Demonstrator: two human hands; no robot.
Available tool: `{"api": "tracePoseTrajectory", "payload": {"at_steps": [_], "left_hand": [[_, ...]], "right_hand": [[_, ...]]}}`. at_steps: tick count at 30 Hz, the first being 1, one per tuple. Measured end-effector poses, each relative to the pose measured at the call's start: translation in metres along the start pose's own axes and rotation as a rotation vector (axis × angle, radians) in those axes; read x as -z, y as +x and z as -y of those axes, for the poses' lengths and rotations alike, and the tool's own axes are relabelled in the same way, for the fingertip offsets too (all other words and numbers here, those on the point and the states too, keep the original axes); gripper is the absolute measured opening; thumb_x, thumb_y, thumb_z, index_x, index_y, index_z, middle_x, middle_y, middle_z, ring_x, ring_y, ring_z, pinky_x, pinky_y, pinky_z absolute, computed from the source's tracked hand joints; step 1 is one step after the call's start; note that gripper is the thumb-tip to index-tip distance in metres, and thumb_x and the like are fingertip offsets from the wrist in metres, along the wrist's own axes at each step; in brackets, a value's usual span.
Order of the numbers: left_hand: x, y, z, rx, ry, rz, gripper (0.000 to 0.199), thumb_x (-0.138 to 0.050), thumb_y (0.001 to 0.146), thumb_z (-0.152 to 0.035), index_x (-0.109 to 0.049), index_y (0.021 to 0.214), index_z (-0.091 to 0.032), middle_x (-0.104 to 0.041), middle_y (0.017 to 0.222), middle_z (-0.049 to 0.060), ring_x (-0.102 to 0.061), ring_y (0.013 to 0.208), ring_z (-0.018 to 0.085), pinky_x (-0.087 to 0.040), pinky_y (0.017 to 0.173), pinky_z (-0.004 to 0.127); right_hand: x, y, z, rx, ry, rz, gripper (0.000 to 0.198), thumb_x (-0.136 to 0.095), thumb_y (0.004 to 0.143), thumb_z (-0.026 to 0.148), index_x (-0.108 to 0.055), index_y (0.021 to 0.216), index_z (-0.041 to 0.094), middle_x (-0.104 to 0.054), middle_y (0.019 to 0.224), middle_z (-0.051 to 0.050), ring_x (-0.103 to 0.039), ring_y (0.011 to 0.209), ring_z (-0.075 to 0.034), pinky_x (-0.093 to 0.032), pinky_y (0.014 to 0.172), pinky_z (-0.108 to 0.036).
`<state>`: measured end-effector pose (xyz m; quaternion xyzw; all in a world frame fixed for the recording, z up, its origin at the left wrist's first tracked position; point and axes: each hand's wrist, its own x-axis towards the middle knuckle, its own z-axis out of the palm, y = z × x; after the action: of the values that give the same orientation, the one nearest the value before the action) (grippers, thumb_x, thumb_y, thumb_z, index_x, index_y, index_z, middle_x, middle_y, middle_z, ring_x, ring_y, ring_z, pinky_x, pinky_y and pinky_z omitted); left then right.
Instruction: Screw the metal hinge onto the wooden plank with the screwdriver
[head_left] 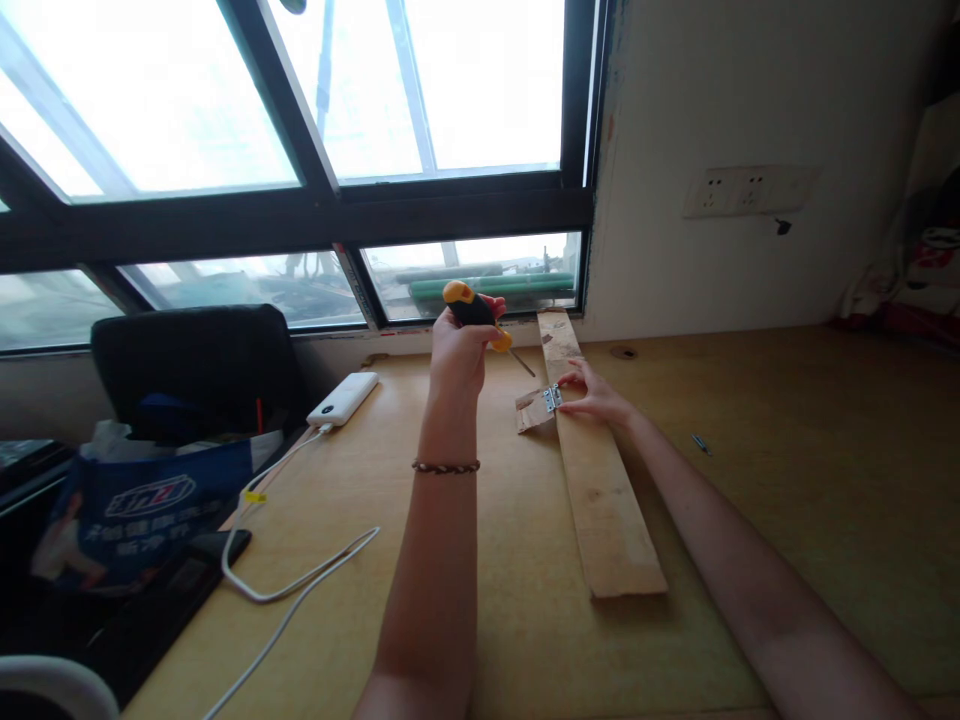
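My left hand is closed around a screwdriver with a yellow and black handle. Its shaft slants down to the right, the tip apart from and above the metal hinge. The hinge lies across the long wooden board and a short piece of wood on the board's left side. At the board, my right hand has its thumb and fingers curled at the hinge's right edge, steadying it against the wood; the exact finger contact is too small to make out.
A small metal piece lies right of the board on the table. To the left are a white power bank and its white cable. A black chair holding a blue bag stands beyond the left edge.
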<state>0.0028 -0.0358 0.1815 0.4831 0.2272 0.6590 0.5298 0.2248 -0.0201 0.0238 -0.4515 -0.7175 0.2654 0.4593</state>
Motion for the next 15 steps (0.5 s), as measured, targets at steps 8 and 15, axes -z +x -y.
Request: {"api": "tracePoseTrajectory", "payload": {"at_steps": [8, 15], "left_hand": [[-0.014, -0.004, 0.013, -0.004, 0.004, 0.019, 0.042, -0.053, 0.046, -0.002, -0.056, 0.085, -0.016, -0.060, 0.083, 0.005, -0.057, 0.093, 0.022, -0.046, 0.072, 0.030], [-0.021, -0.004, 0.035, 0.005, -0.009, 0.019, 0.032, -0.051, 0.045, -0.001, -0.054, 0.074, -0.015, -0.062, 0.082, 0.004, -0.059, 0.088, 0.020, -0.045, 0.074, 0.031]], "right_hand": [[-0.001, -0.001, 0.000, -0.039, -0.013, -0.022, 0.087, -0.076, 0.055, 0.030, -0.028, 0.127, 0.020, -0.061, 0.098, -0.005, -0.056, 0.100, -0.021, -0.037, 0.096, -0.043], [-0.001, 0.001, -0.001, -0.026, 0.005, -0.001, 0.087, -0.076, 0.056, 0.030, -0.027, 0.127, 0.020, -0.061, 0.099, -0.005, -0.056, 0.100, -0.021, -0.036, 0.097, -0.042]]}}
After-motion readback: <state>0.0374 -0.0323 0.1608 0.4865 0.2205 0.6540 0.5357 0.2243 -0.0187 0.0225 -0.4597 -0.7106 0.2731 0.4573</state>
